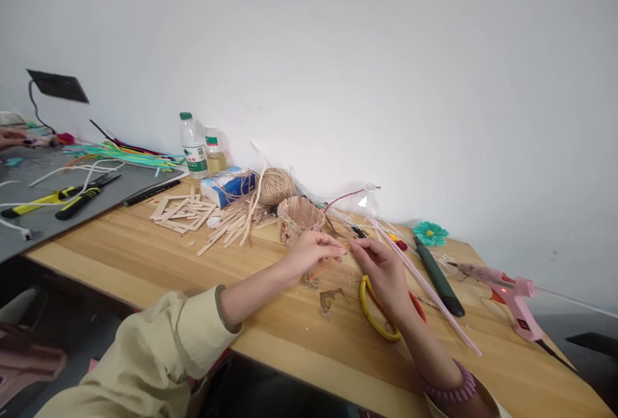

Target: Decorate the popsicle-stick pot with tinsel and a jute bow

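My left hand (313,254) and my right hand (383,271) meet above the wooden table, thumbs and fingers pinched close together. A thin orange strand (322,268) runs between the fingertips and hangs down below my left hand; its exact kind is too small to tell. Behind my left hand stands a small scalloped wooden-looking cup (300,213) with a glittery band. Under my right hand lie scissors (369,315) with yellow and red handles, partly hidden by the wrist. Brown scraps (329,301) and clear bits lie on the table below the fingers.
At right are a pink glue gun (514,295), dark green cutter (437,276), pink stems (429,289) and teal flower (430,233). At left are wooden sticks (181,212), twine ball (276,186), bottles (193,147) and pliers (82,199). Another person's hand (12,138) shows far left.
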The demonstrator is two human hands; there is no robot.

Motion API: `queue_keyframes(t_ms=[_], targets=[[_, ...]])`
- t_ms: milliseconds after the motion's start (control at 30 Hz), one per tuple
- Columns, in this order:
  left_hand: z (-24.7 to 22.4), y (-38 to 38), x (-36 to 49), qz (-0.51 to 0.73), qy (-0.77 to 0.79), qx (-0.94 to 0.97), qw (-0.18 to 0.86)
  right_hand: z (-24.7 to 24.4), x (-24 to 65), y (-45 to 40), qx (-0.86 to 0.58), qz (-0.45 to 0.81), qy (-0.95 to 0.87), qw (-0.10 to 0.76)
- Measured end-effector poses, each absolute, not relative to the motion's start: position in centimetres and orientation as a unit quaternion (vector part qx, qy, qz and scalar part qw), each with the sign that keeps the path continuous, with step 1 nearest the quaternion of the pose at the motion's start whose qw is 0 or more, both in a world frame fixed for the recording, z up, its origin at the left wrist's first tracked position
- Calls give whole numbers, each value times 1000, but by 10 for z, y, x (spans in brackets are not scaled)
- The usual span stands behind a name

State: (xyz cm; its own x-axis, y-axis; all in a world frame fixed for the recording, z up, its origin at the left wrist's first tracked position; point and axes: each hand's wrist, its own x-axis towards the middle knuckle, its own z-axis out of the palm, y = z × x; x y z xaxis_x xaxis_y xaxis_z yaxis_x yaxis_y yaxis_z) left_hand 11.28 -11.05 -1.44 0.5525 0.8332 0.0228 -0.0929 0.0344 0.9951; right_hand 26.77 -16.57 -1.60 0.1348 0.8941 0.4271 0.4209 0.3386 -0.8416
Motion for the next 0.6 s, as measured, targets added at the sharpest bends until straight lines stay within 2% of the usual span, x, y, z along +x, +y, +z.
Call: queue_keyframes(t_ms=[133, 233, 600], targets=[[-16, -112, 113, 348, 312, 598, 652, -20, 264, -165, -526, 162, -627, 551], [-17, -113, 112, 344, 311, 599, 653, -20, 261, -167, -524, 166, -627, 552], [-18, -111, 111, 343, 315, 612, 640, -24, 268, -160, -500, 393, -560, 531]])
